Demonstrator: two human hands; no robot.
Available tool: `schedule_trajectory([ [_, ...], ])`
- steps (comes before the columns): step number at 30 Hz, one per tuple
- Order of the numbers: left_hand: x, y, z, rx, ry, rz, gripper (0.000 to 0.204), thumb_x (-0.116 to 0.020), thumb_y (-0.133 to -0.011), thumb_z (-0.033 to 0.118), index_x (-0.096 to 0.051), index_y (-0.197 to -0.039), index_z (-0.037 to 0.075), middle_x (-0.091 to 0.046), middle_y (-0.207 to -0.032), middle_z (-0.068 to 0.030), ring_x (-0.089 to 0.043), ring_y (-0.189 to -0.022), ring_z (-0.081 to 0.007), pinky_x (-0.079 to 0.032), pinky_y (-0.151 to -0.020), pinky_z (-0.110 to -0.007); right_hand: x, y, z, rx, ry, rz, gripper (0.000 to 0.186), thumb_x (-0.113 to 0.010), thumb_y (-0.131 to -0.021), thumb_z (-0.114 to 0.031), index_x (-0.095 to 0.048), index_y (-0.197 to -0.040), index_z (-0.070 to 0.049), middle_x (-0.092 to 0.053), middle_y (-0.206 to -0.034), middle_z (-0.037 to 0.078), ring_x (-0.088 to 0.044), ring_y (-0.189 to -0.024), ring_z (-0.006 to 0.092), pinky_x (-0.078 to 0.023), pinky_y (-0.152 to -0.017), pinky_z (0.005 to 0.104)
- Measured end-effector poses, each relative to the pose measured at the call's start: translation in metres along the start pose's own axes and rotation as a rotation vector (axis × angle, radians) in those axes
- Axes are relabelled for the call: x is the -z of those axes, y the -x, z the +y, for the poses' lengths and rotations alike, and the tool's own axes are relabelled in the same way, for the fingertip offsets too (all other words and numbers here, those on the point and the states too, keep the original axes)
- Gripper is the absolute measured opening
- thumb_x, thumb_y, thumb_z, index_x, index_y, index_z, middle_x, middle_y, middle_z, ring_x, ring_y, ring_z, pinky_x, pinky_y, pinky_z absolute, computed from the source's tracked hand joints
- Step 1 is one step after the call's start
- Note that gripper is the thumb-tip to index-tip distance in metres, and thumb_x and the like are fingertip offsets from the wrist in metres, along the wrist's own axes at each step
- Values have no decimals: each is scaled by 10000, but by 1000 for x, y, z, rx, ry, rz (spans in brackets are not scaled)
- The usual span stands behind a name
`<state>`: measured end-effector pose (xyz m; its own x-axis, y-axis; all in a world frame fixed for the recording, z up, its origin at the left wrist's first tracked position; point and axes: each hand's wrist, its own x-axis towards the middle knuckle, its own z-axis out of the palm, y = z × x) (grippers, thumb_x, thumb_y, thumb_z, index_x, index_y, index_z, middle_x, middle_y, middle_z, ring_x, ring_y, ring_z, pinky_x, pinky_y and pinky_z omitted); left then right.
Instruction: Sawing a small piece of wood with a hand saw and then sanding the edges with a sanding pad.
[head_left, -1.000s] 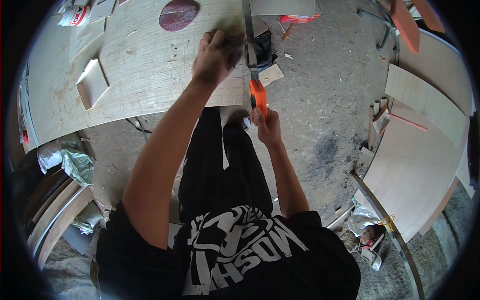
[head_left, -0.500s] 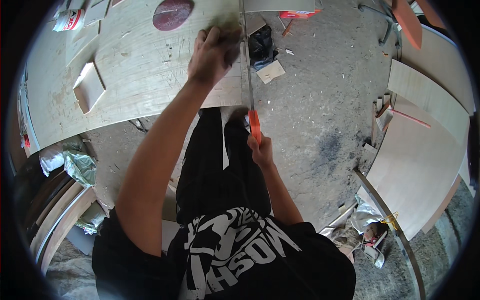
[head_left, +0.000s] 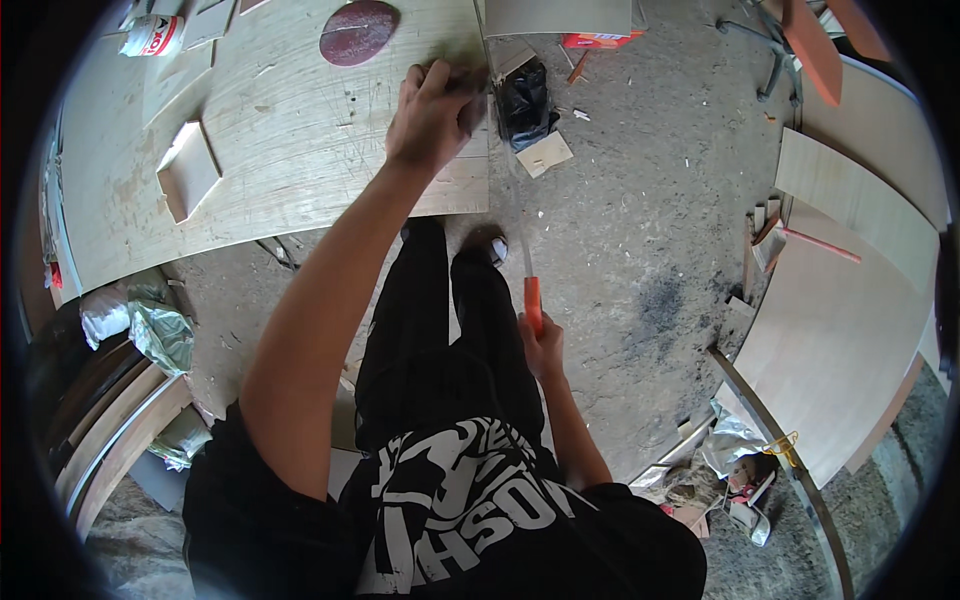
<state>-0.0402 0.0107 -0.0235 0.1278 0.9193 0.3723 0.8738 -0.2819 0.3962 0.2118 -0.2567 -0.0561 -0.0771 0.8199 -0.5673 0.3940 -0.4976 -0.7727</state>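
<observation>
My right hand (head_left: 543,347) is wrapped round the orange handle of a handsaw (head_left: 533,300). The saw's long thin blade runs forward, slightly blurred, along the right edge of a pale wooden worktable (head_left: 300,150). At that edge, near the blade's far part, my left hand (head_left: 432,118) presses down with bent fingers. Whatever lies under the left fingertips is dark and smeared, so I cannot make it out. A dark red oval disc (head_left: 360,32) lies on the table beyond the left hand. Farther left is a small shallow wooden tray-like piece (head_left: 190,172).
A white tub (head_left: 153,35) stands at the table's far left. Below the right edge lie a black plastic bag (head_left: 525,100) and a wood offcut (head_left: 545,153). Large boards (head_left: 840,300) lean at the right, beside a long metal-looking strip (head_left: 765,412).
My right hand has drawn the saw back toward my body and slightly right. The left hand stays at the table edge.
</observation>
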Motion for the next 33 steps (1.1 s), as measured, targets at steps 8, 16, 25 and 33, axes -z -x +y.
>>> schedule_trajectory([
  [8, 2, -3, 8, 124, 34, -84, 339, -621, -851, 168, -638, -1181, 243, -544, -1006, -39, -504, -941, -289, -475, -850, -389, 5, 11, -3, 86, -153, 129, 337, -591, -904, -271, -577, -701, -3, -498, -522, 55, -492, -483, 123, -378, -467, 310],
  [16, -1, -1, 1, 31, 54, -24, 372, -631, -834, 183, -619, -1201, 246, -544, -1011, -38, -505, -947, -290, -475, -842, -406, -16, -109, -92, 184, -276, 158, 415, -574, -941, -239, -524, -617, 15, -460, -494, 10, -431, -480, 66, -331, -432, 293],
  [25, 1, 0, 2, 44, -2, -54, 406, -636, -825, 202, -599, -1229, 231, -542, -1057, -35, -495, -983, -294, -467, -863, -412, -19, -136, -107, 238, -197, 204, 453, -592, -936, -245, -504, -577, 18, -428, -458, 40, -399, -448, 88, -319, -421, 316],
  [33, 1, 0, 4, 66, 44, -64, 408, -641, -827, 208, -599, -1231, 238, -555, -1046, -30, -502, -974, -291, -469, -860, -409, -15, -131, -104, 254, -133, 173, 476, -535, -971, -289, -505, -590, -6, -445, -516, -16, -401, -490, 59, -305, -445, 260],
])
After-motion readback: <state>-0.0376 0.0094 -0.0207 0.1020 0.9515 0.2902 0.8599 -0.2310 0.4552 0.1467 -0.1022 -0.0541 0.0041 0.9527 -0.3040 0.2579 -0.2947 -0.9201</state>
